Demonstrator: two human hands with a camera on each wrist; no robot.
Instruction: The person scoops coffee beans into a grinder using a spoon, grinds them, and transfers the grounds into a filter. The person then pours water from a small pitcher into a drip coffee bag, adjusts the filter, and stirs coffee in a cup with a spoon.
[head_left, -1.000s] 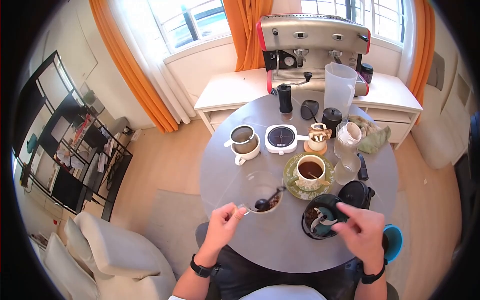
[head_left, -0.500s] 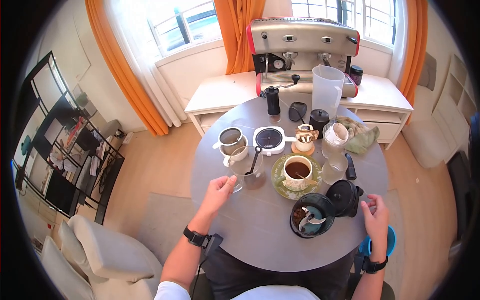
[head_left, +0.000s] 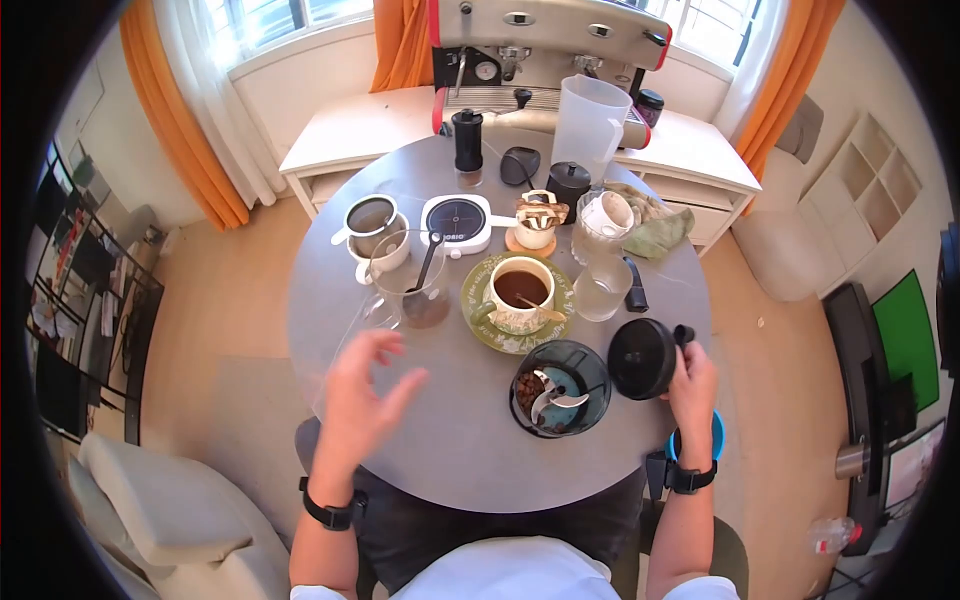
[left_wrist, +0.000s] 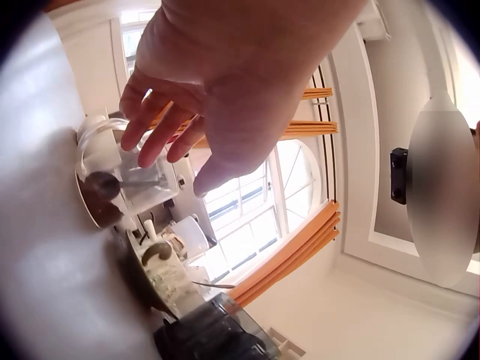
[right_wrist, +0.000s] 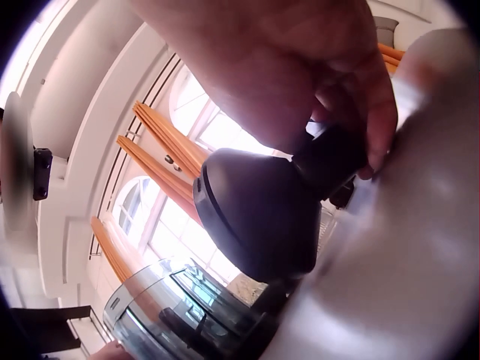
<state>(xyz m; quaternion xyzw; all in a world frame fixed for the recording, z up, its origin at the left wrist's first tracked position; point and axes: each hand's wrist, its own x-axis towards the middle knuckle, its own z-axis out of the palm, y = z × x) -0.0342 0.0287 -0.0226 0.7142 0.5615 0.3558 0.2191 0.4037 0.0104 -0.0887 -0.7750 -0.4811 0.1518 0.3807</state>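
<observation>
The right hand (head_left: 692, 385) grips the handle of a round black lid (head_left: 641, 359), tilted at the table's right side; the right wrist view shows the lid (right_wrist: 259, 214) with fingers curled on its handle. Left of it stands a clear grinder bowl (head_left: 585, 415) with metal blades (head_left: 556, 400) and coffee beans (head_left: 529, 390). The left hand (head_left: 362, 400), fingers spread and holding nothing, is over the table's left part. Just beyond it is a glass cup (head_left: 428, 308) with a black spoon (head_left: 427, 262). In the left wrist view the left hand (left_wrist: 217, 97) is apart from that cup.
A cup of dark liquid (head_left: 523, 289) sits on a green saucer (head_left: 486, 333). Behind stand a white scale (head_left: 456, 222), a strainer on a cup (head_left: 371, 222), a hand grinder (head_left: 467, 145), a pitcher (head_left: 588, 125), glasses (head_left: 602, 288) and a cloth (head_left: 658, 228).
The left hand has let go of the glass cup and drawn back toward the body. The right hand has taken hold of the lid's handle and tilted the lid. The head view has shifted.
</observation>
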